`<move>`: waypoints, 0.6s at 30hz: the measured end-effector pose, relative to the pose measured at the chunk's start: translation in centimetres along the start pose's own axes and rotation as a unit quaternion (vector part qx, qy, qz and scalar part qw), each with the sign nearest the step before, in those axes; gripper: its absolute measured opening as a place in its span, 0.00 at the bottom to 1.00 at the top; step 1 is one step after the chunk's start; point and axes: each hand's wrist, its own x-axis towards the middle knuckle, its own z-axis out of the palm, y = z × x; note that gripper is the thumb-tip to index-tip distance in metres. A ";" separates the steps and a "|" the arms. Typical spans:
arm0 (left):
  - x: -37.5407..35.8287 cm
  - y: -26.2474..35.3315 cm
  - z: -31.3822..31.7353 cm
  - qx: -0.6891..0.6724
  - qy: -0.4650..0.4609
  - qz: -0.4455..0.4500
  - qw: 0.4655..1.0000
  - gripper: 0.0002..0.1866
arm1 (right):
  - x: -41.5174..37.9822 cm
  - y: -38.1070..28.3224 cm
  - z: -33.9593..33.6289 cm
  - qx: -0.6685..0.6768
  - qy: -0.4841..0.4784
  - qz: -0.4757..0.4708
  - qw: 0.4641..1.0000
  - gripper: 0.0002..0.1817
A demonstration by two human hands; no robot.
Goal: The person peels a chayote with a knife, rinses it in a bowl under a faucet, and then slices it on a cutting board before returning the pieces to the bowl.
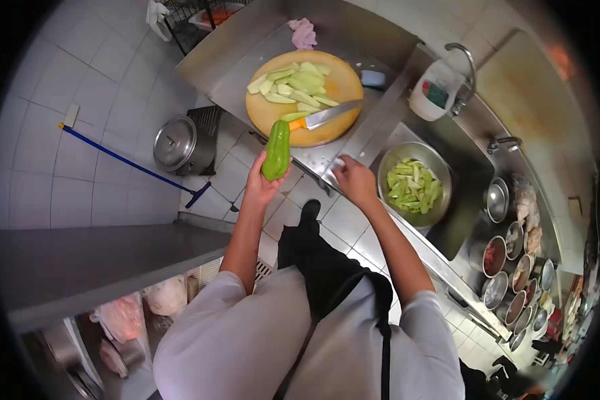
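Observation:
A whole green squash (pixel 277 151) is in my left hand (pixel 265 181), held upright just off the near edge of a round cutting board (pixel 343 77). Pale green cut pieces (pixel 300 83) lie heaped on the board. A knife (pixel 330 115) with an orange handle rests across the board, its blade pointing right. Near the counter's edge, between the board and a metal bowl (pixel 447 173), is my right hand (pixel 355 180). Its fingers are curled, and whether they hold anything is too small to tell. More cut green pieces (pixel 415 187) fill the bowl.
A pink cloth (pixel 303 33) and a blue sponge (pixel 373 79) lie behind the board. A white container (pixel 436 90) stands by the faucet (pixel 470 70). Several metal containers line the right counter. A lidded pot (pixel 175 141) and a blue-handled squeegee (pixel 123 157) are at left.

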 end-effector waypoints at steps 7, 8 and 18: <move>4.0 7.3 -4.0 0.002 0.057 -0.020 0.998 0.28 | 15.5 -3.0 14.7 0.005 -0.039 0.012 0.999 0.25; 4.4 8.0 -4.2 0.008 0.067 -0.017 0.998 0.28 | 16.5 -3.0 15.6 0.009 -0.055 0.036 0.998 0.25; 8.8 12.3 -6.5 -0.004 0.031 -0.046 0.998 0.25 | 14.6 -3.6 17.0 0.072 0.086 0.222 0.969 0.17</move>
